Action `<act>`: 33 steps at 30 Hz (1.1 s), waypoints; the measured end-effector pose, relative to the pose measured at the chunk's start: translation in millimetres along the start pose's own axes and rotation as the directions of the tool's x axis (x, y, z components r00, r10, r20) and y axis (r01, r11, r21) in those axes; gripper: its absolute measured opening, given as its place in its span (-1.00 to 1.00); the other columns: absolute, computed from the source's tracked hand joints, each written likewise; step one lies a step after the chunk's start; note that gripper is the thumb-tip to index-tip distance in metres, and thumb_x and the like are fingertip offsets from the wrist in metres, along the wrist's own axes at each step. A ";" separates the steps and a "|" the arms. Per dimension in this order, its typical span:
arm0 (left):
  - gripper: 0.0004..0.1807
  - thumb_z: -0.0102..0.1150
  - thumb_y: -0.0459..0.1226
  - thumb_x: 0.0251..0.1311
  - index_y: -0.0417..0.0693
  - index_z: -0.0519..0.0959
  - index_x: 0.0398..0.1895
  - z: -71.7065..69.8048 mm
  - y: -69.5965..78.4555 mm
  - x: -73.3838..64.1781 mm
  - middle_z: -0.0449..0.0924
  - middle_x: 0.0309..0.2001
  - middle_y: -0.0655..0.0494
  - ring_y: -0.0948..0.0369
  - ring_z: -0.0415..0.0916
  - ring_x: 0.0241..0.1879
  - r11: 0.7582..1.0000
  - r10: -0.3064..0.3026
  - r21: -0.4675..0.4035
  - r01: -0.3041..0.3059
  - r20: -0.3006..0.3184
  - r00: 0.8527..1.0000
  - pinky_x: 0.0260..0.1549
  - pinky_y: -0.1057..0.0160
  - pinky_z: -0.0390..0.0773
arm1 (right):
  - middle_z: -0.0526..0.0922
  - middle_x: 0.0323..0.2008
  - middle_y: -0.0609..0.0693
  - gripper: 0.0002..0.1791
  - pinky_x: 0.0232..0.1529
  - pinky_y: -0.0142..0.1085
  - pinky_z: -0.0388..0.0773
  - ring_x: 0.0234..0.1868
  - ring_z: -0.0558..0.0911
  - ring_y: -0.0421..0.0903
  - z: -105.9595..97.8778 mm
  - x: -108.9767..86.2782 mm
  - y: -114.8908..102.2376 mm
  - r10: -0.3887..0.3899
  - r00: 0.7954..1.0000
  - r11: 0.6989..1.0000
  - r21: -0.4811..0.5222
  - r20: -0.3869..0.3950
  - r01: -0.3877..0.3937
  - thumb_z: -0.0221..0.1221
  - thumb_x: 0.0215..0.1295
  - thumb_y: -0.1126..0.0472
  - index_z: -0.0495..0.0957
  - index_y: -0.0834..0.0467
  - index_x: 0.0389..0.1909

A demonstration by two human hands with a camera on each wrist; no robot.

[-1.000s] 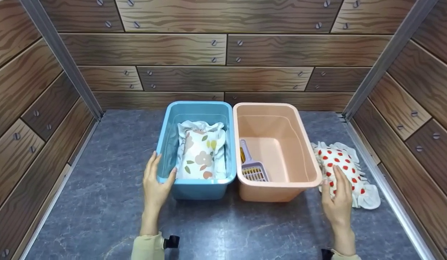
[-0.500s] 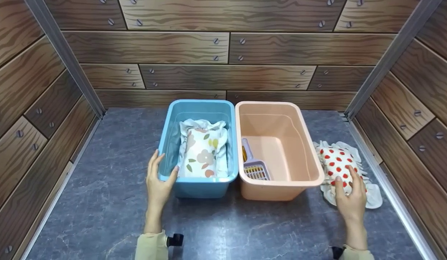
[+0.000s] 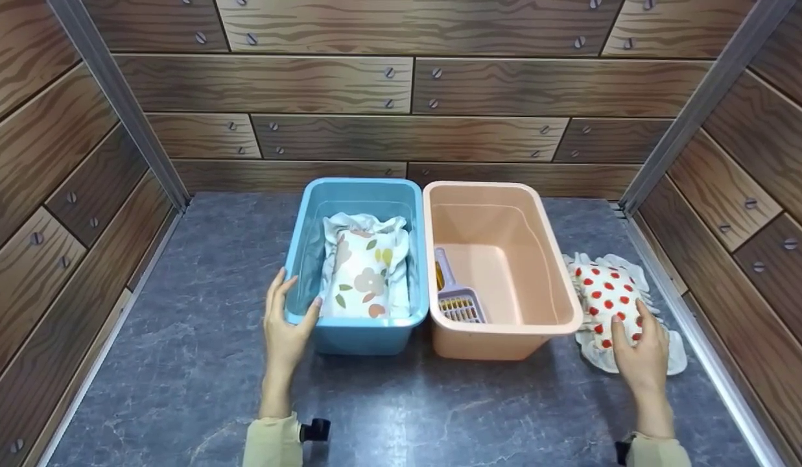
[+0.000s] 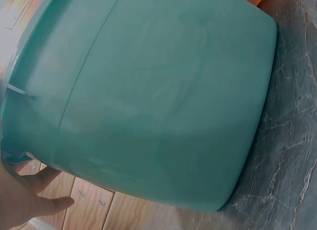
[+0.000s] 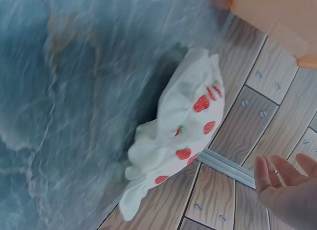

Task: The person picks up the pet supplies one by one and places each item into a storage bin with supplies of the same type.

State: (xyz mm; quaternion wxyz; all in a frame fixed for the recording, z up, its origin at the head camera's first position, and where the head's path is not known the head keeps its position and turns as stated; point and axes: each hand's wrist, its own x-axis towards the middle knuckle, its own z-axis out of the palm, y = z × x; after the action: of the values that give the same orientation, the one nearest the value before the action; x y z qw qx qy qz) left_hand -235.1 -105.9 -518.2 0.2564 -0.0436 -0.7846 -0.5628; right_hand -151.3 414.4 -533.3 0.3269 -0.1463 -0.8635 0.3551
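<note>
My left hand (image 3: 289,327) rests at the front left corner of a blue bin (image 3: 362,340), its fingers relaxed and spread along the rim. A small ruffled cushion with flower print (image 3: 368,279) lies inside that bin. In the left wrist view, the bin's wall fills most of the picture, with the left hand (image 4: 29,198) at the lower left. My right hand (image 3: 644,357) hovers over a ruffled strawberry-print cushion (image 3: 608,288) on the floor at the right. The right wrist view shows a gap between the hand (image 5: 290,190) and the strawberry cushion (image 5: 190,126).
Against the blue bin stands a peach bin (image 3: 482,344). Inside it, at the left wall, leans a lilac slotted scoop (image 3: 458,301), with something yellow behind it. Wood-patterned panels (image 3: 401,84) close off the back and sides of the dark marbled surface (image 3: 200,292).
My right hand has moved right, from beside the peach bin to the right part of the strawberry cushion. The left hand has stayed at the blue bin's corner. The head view has shifted slightly.
</note>
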 end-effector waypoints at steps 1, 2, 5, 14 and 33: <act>-0.46 0.36 -0.30 0.11 -0.26 0.48 0.17 0.1 -0.1 -0.2 0.24 0.41 -0.13 -0.14 0.14 0.41 1.000 -0.001 0.001 0.001 0.002 1.000 0.30 -0.24 0.18 | 0.39 0.16 0.52 -0.43 0.05 0.10 0.25 0.07 0.33 0.43 -0.8 1.1 2.2 0.001 1.000 1.000 0.000 0.002 -0.001 0.11 0.30 0.31 0.30 0.43 0.31; -0.46 0.36 -0.30 0.11 -0.26 0.48 0.18 0.2 -0.2 -0.4 0.24 0.41 -0.13 -0.13 0.13 0.42 1.000 -0.002 0.000 0.002 0.003 1.000 0.30 -0.24 0.17 | 0.38 0.17 0.52 -0.43 0.08 0.17 0.21 0.08 0.32 0.45 -1.8 1.8 3.7 0.004 1.000 1.000 -0.001 0.003 -0.004 0.11 0.30 0.30 0.30 0.44 0.30; -0.45 0.36 -0.30 0.11 -0.25 0.48 0.18 0.6 -0.3 -0.7 0.23 0.42 -0.12 -0.13 0.13 0.42 1.000 -0.007 0.000 0.007 0.005 1.000 0.31 -0.23 0.17 | 0.38 0.17 0.53 -0.43 0.07 0.23 0.18 0.06 0.31 0.47 -4.2 4.2 10.2 0.017 1.000 1.000 -0.011 0.005 -0.017 0.10 0.31 0.28 0.30 0.44 0.30; -0.45 0.37 -0.31 0.10 -0.25 0.48 0.18 0.5 -0.9 -0.7 0.25 0.40 -0.15 -0.13 0.15 0.41 1.000 0.007 -0.009 -0.007 -0.003 1.000 0.32 -0.22 0.16 | 0.38 0.15 0.52 -0.43 0.16 0.29 0.15 0.17 0.28 0.50 -9.6 11.3 31.5 0.063 0.998 0.997 -0.041 0.028 -0.061 0.07 0.34 0.25 0.28 0.44 0.31; -0.42 0.37 -0.31 0.10 -0.27 0.46 0.21 0.7 -1.6 0.7 0.24 0.41 -0.11 -0.12 0.14 0.41 1.000 -0.001 -0.030 0.001 -0.006 1.000 0.32 -0.24 0.13 | 0.24 0.27 0.56 -0.35 0.27 0.28 0.08 0.29 0.18 0.51 -13.3 27.3 62.0 0.223 0.964 0.971 -0.115 0.145 -0.208 -0.05 0.45 0.14 0.11 0.44 0.41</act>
State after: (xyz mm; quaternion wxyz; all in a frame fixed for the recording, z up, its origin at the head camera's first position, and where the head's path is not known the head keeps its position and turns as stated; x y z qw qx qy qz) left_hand -236.5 -106.0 -519.4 0.2576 -0.0454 -0.7755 -0.5746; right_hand -161.4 478.2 -557.6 0.2099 -0.2271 -0.8819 0.3558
